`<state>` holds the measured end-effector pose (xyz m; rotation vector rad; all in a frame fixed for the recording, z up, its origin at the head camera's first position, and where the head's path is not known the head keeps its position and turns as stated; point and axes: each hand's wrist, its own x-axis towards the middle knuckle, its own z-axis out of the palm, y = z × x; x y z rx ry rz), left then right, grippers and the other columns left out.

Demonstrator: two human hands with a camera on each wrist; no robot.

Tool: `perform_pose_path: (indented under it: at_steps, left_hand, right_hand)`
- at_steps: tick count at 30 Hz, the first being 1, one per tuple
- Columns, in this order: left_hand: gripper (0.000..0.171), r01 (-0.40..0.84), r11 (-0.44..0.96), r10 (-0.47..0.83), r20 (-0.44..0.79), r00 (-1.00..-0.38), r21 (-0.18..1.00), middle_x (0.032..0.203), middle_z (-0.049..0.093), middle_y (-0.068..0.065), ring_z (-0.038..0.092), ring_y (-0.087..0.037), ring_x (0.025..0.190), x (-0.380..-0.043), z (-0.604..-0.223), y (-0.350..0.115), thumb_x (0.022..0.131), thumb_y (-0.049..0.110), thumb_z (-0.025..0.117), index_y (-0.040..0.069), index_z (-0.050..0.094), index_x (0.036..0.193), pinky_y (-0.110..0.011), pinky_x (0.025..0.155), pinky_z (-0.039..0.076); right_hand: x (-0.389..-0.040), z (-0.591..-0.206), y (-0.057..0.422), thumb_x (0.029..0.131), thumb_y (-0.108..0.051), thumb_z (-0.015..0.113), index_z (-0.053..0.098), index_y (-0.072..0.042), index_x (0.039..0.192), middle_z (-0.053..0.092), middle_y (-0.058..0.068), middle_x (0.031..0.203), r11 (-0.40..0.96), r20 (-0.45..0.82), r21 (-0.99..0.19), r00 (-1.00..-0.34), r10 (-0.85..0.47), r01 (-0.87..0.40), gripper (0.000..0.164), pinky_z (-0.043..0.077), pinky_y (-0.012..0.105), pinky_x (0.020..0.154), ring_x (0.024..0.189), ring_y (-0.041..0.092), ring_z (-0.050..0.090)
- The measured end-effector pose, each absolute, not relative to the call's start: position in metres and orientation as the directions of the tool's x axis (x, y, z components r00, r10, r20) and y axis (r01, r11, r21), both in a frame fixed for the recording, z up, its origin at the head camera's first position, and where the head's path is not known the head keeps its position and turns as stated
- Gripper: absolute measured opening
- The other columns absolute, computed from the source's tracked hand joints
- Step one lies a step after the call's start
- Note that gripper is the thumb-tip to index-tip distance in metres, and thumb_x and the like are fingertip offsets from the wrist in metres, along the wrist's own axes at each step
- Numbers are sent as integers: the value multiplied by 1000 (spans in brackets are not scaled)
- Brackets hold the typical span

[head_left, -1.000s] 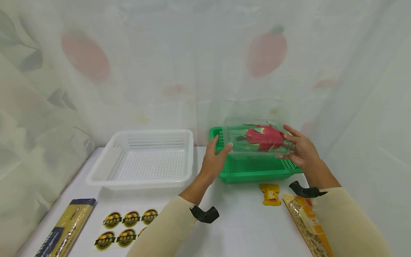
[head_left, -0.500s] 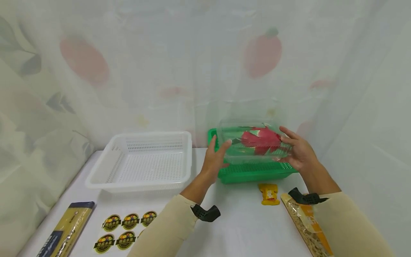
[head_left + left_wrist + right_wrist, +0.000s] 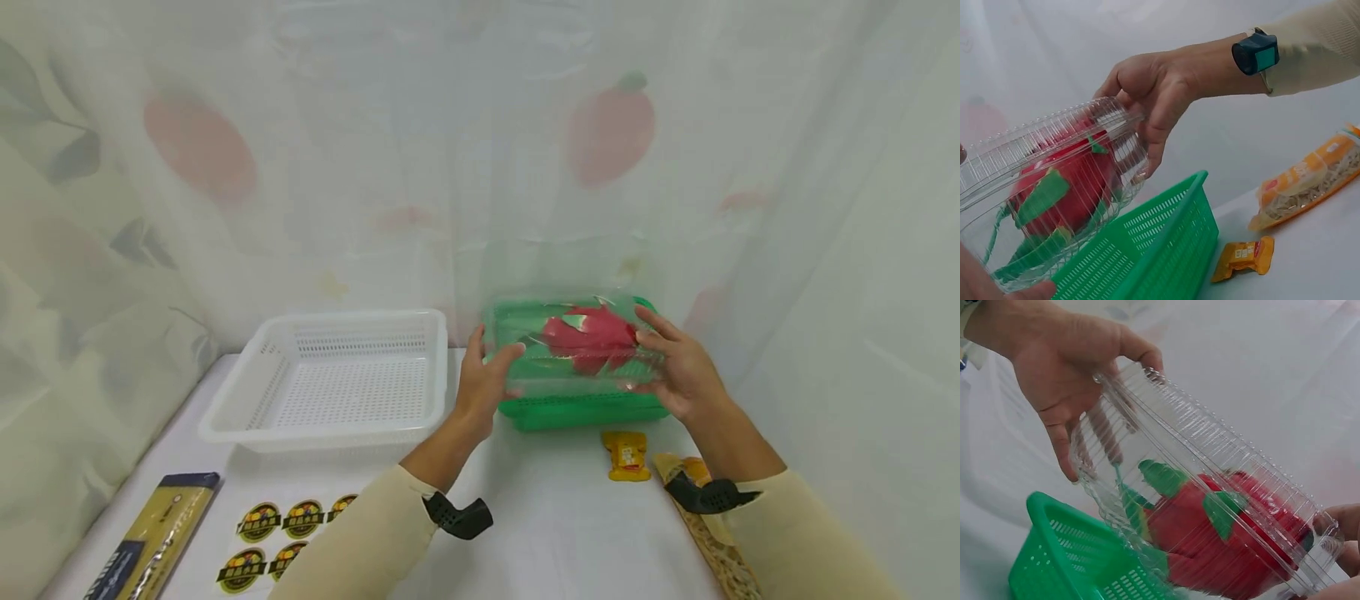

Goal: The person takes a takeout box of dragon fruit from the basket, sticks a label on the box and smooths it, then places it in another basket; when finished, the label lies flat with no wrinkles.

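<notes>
A clear plastic clamshell box (image 3: 573, 342) with a red and green dragon fruit (image 3: 592, 333) inside is held between both hands. My left hand (image 3: 483, 379) grips its left end, thumb on top; in the right wrist view that hand (image 3: 1066, 369) curls round the box's edge. My right hand (image 3: 682, 362) holds the opposite end, thumb and fingers wrapped round it in the left wrist view. Beneath the box stands a green perforated basket (image 3: 585, 411), partly hidden by it. The box is above the basket; whether they touch is hard to tell in the head view.
A white perforated basket (image 3: 330, 433) stands to the left. At lower left lie a gold and navy packet (image 3: 153, 533) and several round stickers (image 3: 258, 522). A small yellow packet (image 3: 626, 456) and an orange-and-clear bag (image 3: 712, 533) of pale strips lie at right. A curtain hangs behind.
Both hands have moved the clamshell box left and slightly down over the green basket. Their hold on its two ends stays the same. The baskets and packets remain in place.
</notes>
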<state>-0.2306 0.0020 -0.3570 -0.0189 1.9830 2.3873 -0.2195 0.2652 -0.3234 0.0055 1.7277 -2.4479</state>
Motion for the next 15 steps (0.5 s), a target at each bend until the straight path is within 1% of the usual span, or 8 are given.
perform_pose_path:
  at_steps: [2,3,6,8,10,15]
  left_hand:
    - [81,-38,-168,20,-35,-999,985,152,24,-12,49,-34,119,-227,-355,-2,88,37,67,22,21,154,-40,73,55]
    - [80,-37,-165,20,-35,-999,986,152,23,-12,45,-32,123,-226,-355,-4,88,36,66,22,22,153,-40,74,55]
    - [77,-40,-157,18,-38,-999,987,153,21,-12,42,-32,125,-223,-353,-10,89,33,64,21,22,153,-40,77,54]
    - [76,-36,-156,15,-34,-999,987,153,20,-12,42,-32,125,-221,-352,-14,90,31,62,20,22,153,-42,79,53]
    - [75,-28,-160,16,-26,-1000,987,152,22,-12,43,-33,124,-218,-350,-18,90,28,61,19,22,153,-44,82,51]
    - [75,-16,-162,13,-15,-1000,987,150,26,-11,44,-36,122,-209,-345,-27,90,24,60,19,21,153,-47,85,49]
  right_hand:
    - [-216,-324,261,102,-22,51,23,-25,155,6,1,160,-331,-81,-937,-990,-119,116,61,17,71,100,140,32,9]
    - [-214,-324,259,102,-22,51,23,-25,155,5,1,160,-332,-81,-936,-990,-118,116,60,18,70,100,141,32,8]
    - [-209,-324,253,102,-20,50,23,-25,155,5,2,160,-345,-81,-931,-990,-114,116,59,21,68,101,142,30,6]
    - [-205,-324,248,102,-19,50,23,-25,155,4,2,160,-351,-74,-930,-991,-113,110,59,22,68,101,143,30,4]
    - [-201,-324,244,102,-18,50,23,-24,155,3,3,161,-358,-61,-929,-992,-113,98,60,22,68,100,143,28,4]
    - [-191,-323,234,102,-17,50,22,-22,155,2,5,160,-374,-31,-925,-993,-112,71,60,25,67,100,143,26,8]
